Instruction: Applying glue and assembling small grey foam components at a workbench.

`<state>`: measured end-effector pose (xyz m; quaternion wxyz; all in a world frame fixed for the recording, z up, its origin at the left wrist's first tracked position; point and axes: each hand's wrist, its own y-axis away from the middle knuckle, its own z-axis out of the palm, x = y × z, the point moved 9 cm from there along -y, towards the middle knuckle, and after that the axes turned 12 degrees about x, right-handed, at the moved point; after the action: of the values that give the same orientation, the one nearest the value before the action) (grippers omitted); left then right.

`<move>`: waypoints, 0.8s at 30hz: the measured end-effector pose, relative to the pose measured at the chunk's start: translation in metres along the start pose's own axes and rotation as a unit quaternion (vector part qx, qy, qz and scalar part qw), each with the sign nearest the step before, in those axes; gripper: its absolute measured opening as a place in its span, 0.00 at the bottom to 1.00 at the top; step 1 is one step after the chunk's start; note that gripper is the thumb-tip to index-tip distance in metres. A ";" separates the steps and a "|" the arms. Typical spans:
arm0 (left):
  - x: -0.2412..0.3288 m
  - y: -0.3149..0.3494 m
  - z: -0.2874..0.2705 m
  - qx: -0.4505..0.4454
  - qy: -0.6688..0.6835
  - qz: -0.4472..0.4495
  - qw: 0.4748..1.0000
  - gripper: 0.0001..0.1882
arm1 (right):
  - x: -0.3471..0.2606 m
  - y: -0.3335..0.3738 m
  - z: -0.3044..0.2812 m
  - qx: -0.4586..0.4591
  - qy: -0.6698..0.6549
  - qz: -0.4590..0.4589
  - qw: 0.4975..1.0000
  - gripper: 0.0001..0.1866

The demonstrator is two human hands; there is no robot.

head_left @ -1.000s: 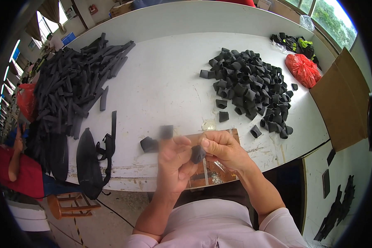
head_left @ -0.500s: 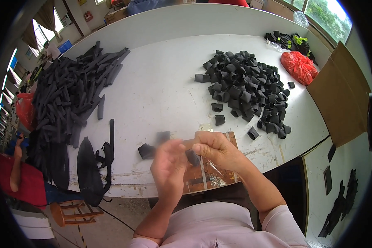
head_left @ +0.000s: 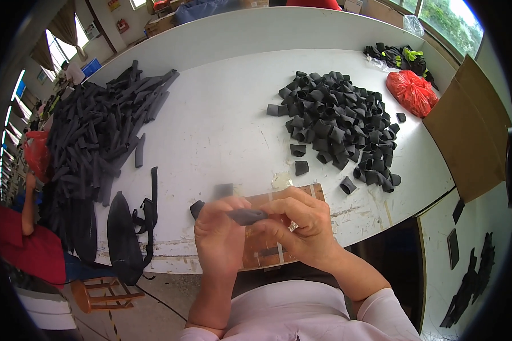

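A short dark grey fabric piece (head_left: 246, 216), perhaps a small tube, is stretched sideways between my hands above the table's near edge. My right hand (head_left: 301, 227) pinches its right end between thumb and fingers. At the other end, my left hand (head_left: 217, 236) is closed round the piece, slightly blurred by motion. Beneath the hands lies a brown board (head_left: 261, 253) crossed with tape. Another dark fabric loop (head_left: 197, 208) shows partly behind my left hand, and a flat grey square (head_left: 223, 190) lies just beyond it.
Long dark strips (head_left: 96, 125) are heaped on the left of the white table (head_left: 222, 108). A pile of short dark loops (head_left: 335, 119) lies right of centre. Beyond it are a red plastic bag (head_left: 412, 94) and a cardboard sheet (head_left: 469, 131). A black strapped pouch (head_left: 124, 238) lies front left.
The dark piece has turned from hanging under my right fingers to lying level between both hands. My left hand has come down and closed on it. The right hand has moved slightly lower.
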<state>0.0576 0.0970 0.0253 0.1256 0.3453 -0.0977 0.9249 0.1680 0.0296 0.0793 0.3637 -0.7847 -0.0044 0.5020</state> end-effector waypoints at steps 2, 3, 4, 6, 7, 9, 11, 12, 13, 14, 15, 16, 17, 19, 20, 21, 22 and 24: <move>-0.009 0.002 -0.002 -0.004 0.043 -0.048 0.998 0.05 | 0.007 0.001 0.001 0.001 -0.005 0.028 1.000 0.11; -0.010 0.001 -0.005 -0.001 0.042 -0.046 0.998 0.05 | 0.011 0.001 0.002 -0.001 -0.020 0.037 0.999 0.09; -0.012 0.001 -0.006 -0.006 0.035 -0.044 0.998 0.05 | 0.015 0.003 0.003 -0.002 -0.033 0.047 0.998 0.08; -0.013 0.002 -0.006 -0.011 0.029 -0.043 0.999 0.05 | 0.021 0.008 0.005 0.005 -0.015 0.031 0.999 0.07; -0.016 0.001 -0.007 -0.009 0.028 -0.055 0.998 0.04 | 0.026 0.011 0.005 0.015 0.004 0.012 1.000 0.06; -0.021 -0.003 -0.005 -0.013 0.028 -0.067 0.997 0.04 | 0.047 0.036 0.008 0.014 0.017 0.039 0.999 0.06; -0.010 0.002 -0.008 -0.024 -0.079 0.033 0.996 0.04 | 0.050 0.041 -0.002 0.032 0.014 0.075 0.997 0.06; -0.009 0.002 -0.008 -0.022 -0.081 0.033 0.996 0.04 | 0.047 0.037 -0.011 0.030 0.012 0.076 0.997 0.06; -0.010 0.001 -0.008 -0.002 -0.077 0.021 0.997 0.04 | 0.032 0.025 -0.017 0.016 0.008 0.060 0.998 0.07; -0.010 -0.003 -0.006 0.012 -0.071 0.012 0.997 0.05 | 0.020 0.011 -0.023 0.006 0.005 0.037 0.999 0.09; -0.010 -0.004 -0.008 0.014 -0.068 0.022 0.997 0.05 | 0.009 0.004 -0.019 -0.005 0.024 0.008 1.000 0.11; -0.010 -0.003 -0.008 0.012 -0.067 0.021 0.997 0.05 | 0.009 0.003 -0.017 -0.003 0.026 0.008 1.000 0.11; -0.009 -0.003 -0.008 0.011 -0.079 0.024 0.996 0.06 | 0.007 0.004 -0.006 -0.045 0.055 -0.017 0.997 0.12; -0.007 0.000 -0.005 0.010 -0.092 0.027 0.995 0.07 | 0.004 0.008 0.005 -0.078 0.098 -0.043 0.991 0.10; -0.001 0.001 -0.002 0.028 -0.092 0.050 0.994 0.09 | 0.002 0.006 0.004 -0.079 0.098 -0.042 0.991 0.10; 0.005 0.003 -0.001 0.046 -0.093 0.074 0.992 0.11 | -0.003 -0.001 -0.007 -0.034 0.031 -0.017 0.999 0.08; 0.006 0.006 -0.002 0.049 -0.093 0.073 0.992 0.11 | -0.005 -0.006 -0.017 0.009 -0.037 0.007 0.999 0.06; 0.022 0.020 0.000 0.038 -0.185 0.175 0.966 0.13 | 0.007 -0.002 -0.025 0.037 -0.122 0.082 0.988 0.06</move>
<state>0.0357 0.0813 0.0381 -0.0718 0.4920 -0.1434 0.8557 0.1923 0.0195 0.0813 0.3467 -0.7012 0.0335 0.6221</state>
